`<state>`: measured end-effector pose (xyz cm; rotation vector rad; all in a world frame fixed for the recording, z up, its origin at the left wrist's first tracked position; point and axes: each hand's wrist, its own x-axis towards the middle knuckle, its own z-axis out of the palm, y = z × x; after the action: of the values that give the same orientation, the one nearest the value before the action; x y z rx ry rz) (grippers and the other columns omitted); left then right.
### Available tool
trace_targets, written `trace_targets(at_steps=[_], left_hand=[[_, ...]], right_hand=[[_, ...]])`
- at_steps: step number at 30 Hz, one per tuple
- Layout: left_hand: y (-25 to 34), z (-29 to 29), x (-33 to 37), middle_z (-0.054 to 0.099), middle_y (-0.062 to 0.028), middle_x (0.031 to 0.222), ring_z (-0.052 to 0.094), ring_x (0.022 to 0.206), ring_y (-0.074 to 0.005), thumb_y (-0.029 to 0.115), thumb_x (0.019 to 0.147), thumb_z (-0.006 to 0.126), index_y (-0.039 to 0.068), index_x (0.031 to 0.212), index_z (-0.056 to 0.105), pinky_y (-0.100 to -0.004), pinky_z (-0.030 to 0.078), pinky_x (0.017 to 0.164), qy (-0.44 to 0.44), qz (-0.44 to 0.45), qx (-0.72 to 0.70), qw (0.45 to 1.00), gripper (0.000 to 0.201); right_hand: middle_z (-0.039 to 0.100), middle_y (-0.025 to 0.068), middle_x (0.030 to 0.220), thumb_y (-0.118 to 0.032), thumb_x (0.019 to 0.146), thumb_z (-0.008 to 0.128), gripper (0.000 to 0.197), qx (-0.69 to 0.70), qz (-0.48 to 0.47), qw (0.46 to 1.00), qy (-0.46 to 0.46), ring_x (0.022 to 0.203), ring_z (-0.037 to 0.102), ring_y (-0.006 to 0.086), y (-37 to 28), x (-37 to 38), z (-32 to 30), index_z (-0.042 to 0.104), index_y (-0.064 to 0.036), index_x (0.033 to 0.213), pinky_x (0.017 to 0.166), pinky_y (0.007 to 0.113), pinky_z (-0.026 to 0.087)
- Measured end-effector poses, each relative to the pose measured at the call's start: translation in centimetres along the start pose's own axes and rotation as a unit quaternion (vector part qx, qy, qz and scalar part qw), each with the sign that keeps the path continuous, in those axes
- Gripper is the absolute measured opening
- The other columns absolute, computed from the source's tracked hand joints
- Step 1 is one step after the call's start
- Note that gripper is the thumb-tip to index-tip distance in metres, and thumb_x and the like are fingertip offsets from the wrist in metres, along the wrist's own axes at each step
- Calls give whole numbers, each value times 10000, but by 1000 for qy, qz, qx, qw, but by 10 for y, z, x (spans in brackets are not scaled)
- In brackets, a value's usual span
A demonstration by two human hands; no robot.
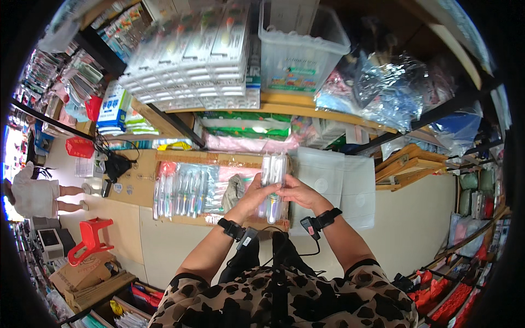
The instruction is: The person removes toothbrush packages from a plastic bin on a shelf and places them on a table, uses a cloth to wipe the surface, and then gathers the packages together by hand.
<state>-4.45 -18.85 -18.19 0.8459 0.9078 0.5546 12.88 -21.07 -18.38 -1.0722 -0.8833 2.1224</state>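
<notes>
Over the right part of an open cardboard box, I hold a bundle of clear packs [273, 167] with long white, slim pieces inside that look like toothbrushes. My left hand [255, 194] grips its left side, fingers closed around it. From the right, my right hand [299, 192] is closed on the same bundle, with both thumbs near its middle. Inside the box [249, 160], a row of similar clear packs [183, 191] with coloured handles lies at the left. A crumpled grey cloth or bag [234, 192] sits between that row and my left hand.
Right of the box lie translucent plastic lids or bins [328, 186]. The shelf ahead carries stacked white packs [191, 54], a clear bin [301, 49] and bagged clothes [383, 87]. A red stool [92, 238] and another person [35, 191] are at the left.
</notes>
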Motion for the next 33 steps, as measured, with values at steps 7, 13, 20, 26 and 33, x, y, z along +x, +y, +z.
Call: trace_targets(at_steps=[7,13,20,26,33], left_hand=[[86,34,-28,497,-109,1095,496,991,-179,199,758,627,22,1224,337,-308,411,845,-58,103,29,993,576],[128,55,-48,516,-80,1066,498,968,-148,158,763,615,7,1191,376,-281,394,847,-99,163,27,981,513],[154,62,-60,532,-49,1014,499,946,-129,158,764,615,30,1156,413,-281,388,846,-118,199,49,972,459],[172,60,-72,526,-51,1070,496,983,-130,137,749,612,41,1208,389,-281,377,873,-168,235,57,956,519],[182,53,-73,519,-40,1072,491,975,-117,133,731,631,50,1211,384,-260,367,864,-162,215,79,960,546]], right_hand=[[506,36,912,-236,818,583,412,-224,-90,969,48,778,483,86,-79,-42,39,368,-45,1113,646,247,430],[517,61,930,-251,818,554,426,-310,-149,937,58,770,514,115,-124,-77,62,384,-26,1138,600,254,452],[482,48,1071,-152,840,490,452,-242,-135,959,56,882,530,128,-148,-97,80,334,-76,1257,703,267,473],[485,73,1086,-40,785,546,566,-233,-229,940,95,879,541,134,-158,-101,95,272,-90,1278,621,250,511],[499,74,1047,-127,808,550,458,-205,-220,948,100,879,531,144,-168,-104,106,333,-91,1209,607,275,505]])
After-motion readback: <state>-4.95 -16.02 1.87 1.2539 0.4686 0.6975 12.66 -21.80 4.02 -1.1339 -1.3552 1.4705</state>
